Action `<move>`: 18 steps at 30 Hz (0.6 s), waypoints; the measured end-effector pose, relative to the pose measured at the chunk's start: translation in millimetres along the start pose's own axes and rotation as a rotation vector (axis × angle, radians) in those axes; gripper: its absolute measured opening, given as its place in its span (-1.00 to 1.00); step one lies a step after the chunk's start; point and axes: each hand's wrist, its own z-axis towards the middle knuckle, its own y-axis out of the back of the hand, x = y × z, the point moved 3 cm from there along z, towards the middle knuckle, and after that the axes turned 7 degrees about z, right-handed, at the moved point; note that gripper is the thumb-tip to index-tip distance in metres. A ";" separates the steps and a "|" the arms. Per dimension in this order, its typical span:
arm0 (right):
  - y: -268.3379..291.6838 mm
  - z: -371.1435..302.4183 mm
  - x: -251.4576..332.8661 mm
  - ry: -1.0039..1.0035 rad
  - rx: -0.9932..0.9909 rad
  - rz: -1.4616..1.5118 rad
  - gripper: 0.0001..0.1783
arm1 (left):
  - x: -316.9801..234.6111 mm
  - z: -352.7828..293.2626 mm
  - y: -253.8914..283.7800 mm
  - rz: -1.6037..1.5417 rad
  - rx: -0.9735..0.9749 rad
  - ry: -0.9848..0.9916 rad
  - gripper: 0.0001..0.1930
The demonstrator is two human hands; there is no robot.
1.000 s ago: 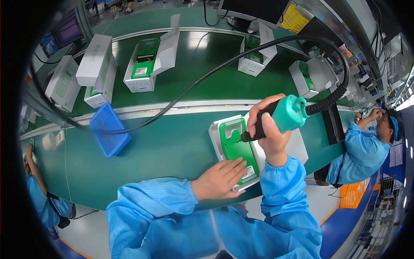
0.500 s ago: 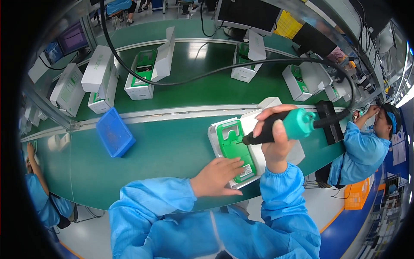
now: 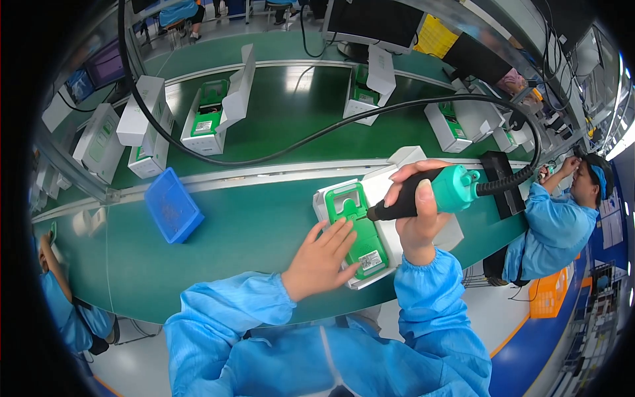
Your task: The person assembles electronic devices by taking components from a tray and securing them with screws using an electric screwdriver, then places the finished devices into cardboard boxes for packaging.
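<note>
A green plastic device (image 3: pixel 362 237) with a white label lies in an open white box (image 3: pixel 395 257) on the green bench. My left hand (image 3: pixel 317 259) rests with spread fingers over the box's left side, its fingertips touching the device. My right hand (image 3: pixel 419 221) grips an electric screwdriver (image 3: pixel 456 188), black at the grip and teal at the rear. Its nose slants down to the left, with the tip over the middle of the device. Whether the bit touches a screw is too small to tell. A black cable leaves the tool's rear.
The black cable (image 3: pixel 291 153) loops across the view above the bench. A blue tray (image 3: pixel 174 206) stands at left, a black holder (image 3: pixel 501 185) at right. White boxes with green devices (image 3: pixel 202 142) line the far belt. Co-workers (image 3: pixel 562 218) sit on both sides.
My left hand has shifted up along the device, its fingers now nearer the screwdriver's tip. The cable's loop sags lower at left. My right hand still holds the tool over the device.
</note>
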 end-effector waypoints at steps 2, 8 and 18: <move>3.4 1.0 -6.2 0.007 -0.039 -0.038 -0.72 | 0.6 0.6 -2.2 -0.007 -0.019 0.003 -0.49; 8.9 3.2 -16.3 -0.018 -0.090 -0.045 -0.72 | 3.2 0.3 -6.0 -0.025 -0.059 0.003 -0.51; 15.8 4.7 -14.9 -0.023 -0.100 -0.044 -0.70 | 2.1 3.7 -7.6 -0.045 -0.055 -0.009 -0.53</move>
